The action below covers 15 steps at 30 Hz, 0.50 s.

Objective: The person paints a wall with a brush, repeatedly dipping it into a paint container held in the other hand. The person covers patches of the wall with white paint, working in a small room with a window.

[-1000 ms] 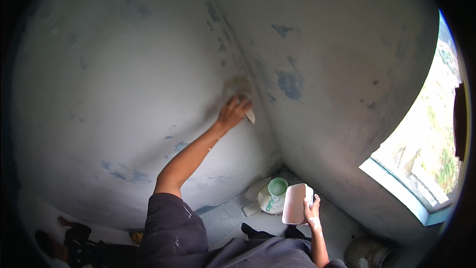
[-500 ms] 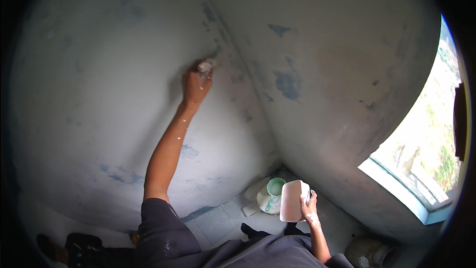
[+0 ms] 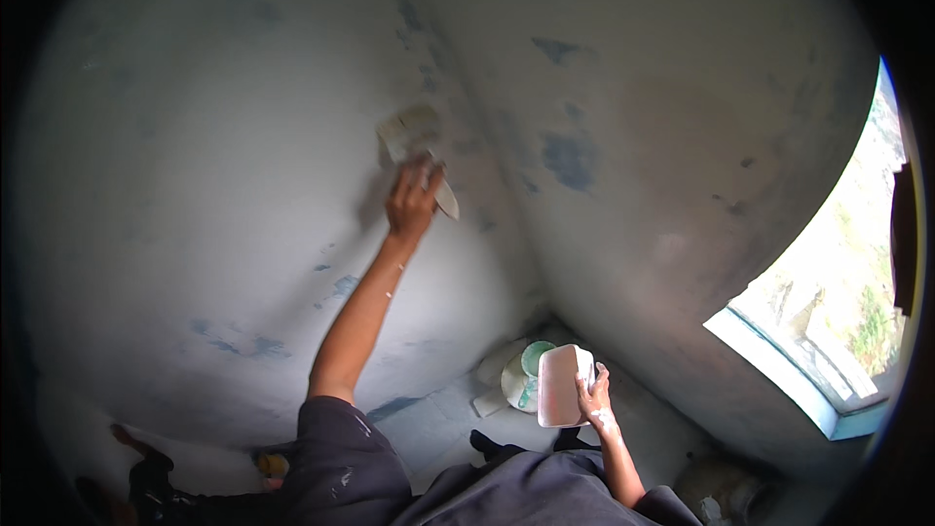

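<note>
The right hand point(image 3: 596, 399) grips the white tray point(image 3: 560, 388) by its right edge, while the left hand point(image 3: 413, 209), fingers closed on the scraper point(image 3: 409, 125), now turns its blade from edge-on to broad-faced near the left wall's point(image 3: 224, 175) right edge, suggesting a new stroke.

Can't make out blurred edge of putty knife point(image 3: 409, 131); can't see right side of green cup point(image 3: 532, 357) behind rectangular tray point(image 3: 585, 362).
</note>
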Motion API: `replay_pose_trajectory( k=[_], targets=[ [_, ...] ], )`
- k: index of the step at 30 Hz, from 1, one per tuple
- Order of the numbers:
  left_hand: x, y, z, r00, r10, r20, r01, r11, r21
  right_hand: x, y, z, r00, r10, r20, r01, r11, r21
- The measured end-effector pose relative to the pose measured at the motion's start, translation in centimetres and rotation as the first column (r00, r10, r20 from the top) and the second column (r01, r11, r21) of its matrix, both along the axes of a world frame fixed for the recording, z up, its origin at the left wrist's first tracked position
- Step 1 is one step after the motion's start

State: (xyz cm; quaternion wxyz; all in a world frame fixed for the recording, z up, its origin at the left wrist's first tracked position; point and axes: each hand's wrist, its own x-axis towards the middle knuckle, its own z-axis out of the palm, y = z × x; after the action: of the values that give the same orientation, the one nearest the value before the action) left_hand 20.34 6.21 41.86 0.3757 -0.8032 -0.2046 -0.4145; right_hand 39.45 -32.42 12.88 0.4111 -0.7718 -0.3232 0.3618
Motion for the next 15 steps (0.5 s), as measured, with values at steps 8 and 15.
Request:
replay_pose_trajectory(
  k=[8,15],
  targets=[
    [2.5,-2.2,-25.2,0.944,-0.137,-0.299,-0.130,0.679,-0.723,0.1,-0.5,-0.7,0.998,-0.027,0.052,0.028,0.999,-0.024],
    [-1.6,-2.6,-8.8,0.981,0.119,0.153,0.011,0.753,-0.658,1.4,0.1,-1.9,0.997,-0.016,0.079,0.018,1.000,-0.025]
  ],
)
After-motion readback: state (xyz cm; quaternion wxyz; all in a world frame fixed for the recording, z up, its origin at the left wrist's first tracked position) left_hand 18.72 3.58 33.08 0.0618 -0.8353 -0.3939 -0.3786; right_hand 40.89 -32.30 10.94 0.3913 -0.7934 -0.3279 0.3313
